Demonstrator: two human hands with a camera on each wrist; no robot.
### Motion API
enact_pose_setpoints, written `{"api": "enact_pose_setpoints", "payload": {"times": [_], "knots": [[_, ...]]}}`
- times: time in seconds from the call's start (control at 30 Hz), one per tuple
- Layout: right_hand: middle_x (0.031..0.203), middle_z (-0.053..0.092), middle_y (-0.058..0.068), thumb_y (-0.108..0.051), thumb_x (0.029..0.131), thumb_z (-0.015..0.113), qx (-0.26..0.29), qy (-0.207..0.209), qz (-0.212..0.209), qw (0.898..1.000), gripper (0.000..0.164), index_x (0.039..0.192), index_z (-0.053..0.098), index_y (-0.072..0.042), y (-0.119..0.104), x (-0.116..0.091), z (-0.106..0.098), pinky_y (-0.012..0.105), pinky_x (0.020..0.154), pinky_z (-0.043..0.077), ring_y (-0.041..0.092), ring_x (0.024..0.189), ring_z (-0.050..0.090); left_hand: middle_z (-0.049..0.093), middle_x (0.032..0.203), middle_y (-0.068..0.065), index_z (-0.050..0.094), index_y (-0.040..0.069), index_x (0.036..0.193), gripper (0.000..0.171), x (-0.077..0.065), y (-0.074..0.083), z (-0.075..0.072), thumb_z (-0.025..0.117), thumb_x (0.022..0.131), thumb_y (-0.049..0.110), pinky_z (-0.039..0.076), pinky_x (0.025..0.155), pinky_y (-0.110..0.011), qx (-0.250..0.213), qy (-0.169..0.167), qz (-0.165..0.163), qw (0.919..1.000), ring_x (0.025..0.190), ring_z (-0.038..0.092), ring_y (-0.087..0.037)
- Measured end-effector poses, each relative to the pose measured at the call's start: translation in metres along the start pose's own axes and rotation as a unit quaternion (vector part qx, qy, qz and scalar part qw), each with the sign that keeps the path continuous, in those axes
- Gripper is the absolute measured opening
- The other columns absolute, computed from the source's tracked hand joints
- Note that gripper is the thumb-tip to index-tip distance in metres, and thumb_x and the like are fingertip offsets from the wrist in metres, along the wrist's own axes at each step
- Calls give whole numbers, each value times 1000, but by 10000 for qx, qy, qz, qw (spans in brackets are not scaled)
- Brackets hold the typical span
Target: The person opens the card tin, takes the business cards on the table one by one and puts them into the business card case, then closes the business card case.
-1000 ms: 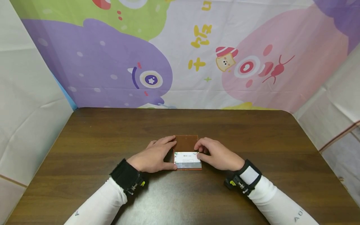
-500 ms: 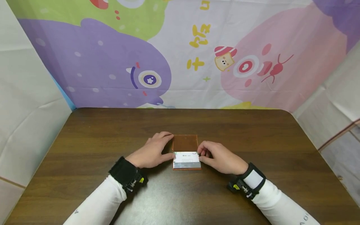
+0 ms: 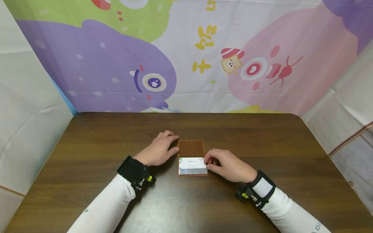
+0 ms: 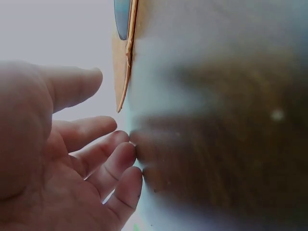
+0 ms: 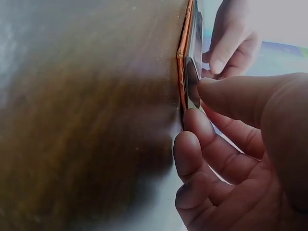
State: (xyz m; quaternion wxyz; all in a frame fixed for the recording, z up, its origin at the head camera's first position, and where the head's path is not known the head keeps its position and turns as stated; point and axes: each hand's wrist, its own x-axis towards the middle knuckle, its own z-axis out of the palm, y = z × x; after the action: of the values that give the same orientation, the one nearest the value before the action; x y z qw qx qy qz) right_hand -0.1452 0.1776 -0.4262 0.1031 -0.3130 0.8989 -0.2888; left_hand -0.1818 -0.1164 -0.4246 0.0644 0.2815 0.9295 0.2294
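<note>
A flat brown cover (image 3: 191,148) with orange edges lies opened out on the table. On its near half sits a white printed card (image 3: 192,161) with a grey band along the bottom. My right hand (image 3: 230,165) is at the card's right side, where thumb and forefinger pinch the edge. The right wrist view shows the thumb (image 5: 231,96) against the card's dark face, its other fingers curled. Beside the cover's far left corner, my left hand (image 3: 159,149) rests with loosely extended fingers, holding nothing. In the left wrist view its fingertips (image 4: 127,185) touch the tabletop.
The brown wooden table (image 3: 186,204) spreads around both hands. Behind it hangs a cartoon-printed cloth (image 3: 201,90), and pale sheets (image 3: 32,106) close off the sides. Each forearm wears a white sleeve and a black wrist strap (image 3: 132,170).
My left hand has let go of the cover's left edge and moved away from me to its far corner. The right hand has shifted slightly down along the card's right edge.
</note>
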Motion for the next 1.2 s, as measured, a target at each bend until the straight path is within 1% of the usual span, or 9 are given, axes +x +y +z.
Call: {"api": "enact_pose_setpoints", "payload": {"times": [0.2,0.4,0.53,0.67,0.87,0.97,1.2], "knots": [[93,59,-13,-21,95,68,65,42,-100,9999,9,104,65,-22,2,-2,0,26,73,50,6,82,56,47,134,-15,55,-1,140,45,9,-1,2,56,103,25,37,103,-41,82,116,-48,9999,122,44,-31],[94,60,-13,-19,95,68,46,93,-309,9995,9,103,67,-22,2,-3,1,25,73,50,5,83,56,49,130,-12,60,2,134,38,11,-1,2,56,103,23,38,101,-40,68,137,-50,9999,119,46,-30],[93,60,-13,-19,95,68,28,111,-364,9993,8,102,67,-22,3,-2,1,25,73,50,5,82,56,50,125,-10,63,3,129,33,12,-1,2,57,102,21,39,99,-39,37,176,-10,9998,117,46,-29],[93,60,-13,-20,95,68,36,87,-313,9995,8,102,67,-23,3,-3,1,25,73,50,5,82,56,51,123,-9,64,2,127,31,13,-2,1,57,102,20,39,99,-38,-62,181,15,9998,116,47,-28],[93,59,-13,-21,96,68,56,59,-237,9997,8,102,66,-24,2,-3,0,25,72,50,5,82,56,52,123,-10,63,2,127,31,11,-2,-1,57,102,19,40,99,-37,-328,191,63,9993,117,48,-26],[92,59,-14,-21,96,68,40,57,-232,9997,7,102,66,-24,2,-3,1,24,72,49,5,82,56,53,123,-10,62,2,128,31,10,-2,-3,56,103,19,41,99,-37,-362,196,98,9991,117,49,-25],[92,59,-13,-21,96,68,24,68,-258,9996,7,101,66,-24,2,-2,1,25,71,49,5,81,56,54,121,-7,61,4,127,30,8,3,-7,56,103,20,42,98,-35,-465,228,37,9987,115,50,-22]]}}
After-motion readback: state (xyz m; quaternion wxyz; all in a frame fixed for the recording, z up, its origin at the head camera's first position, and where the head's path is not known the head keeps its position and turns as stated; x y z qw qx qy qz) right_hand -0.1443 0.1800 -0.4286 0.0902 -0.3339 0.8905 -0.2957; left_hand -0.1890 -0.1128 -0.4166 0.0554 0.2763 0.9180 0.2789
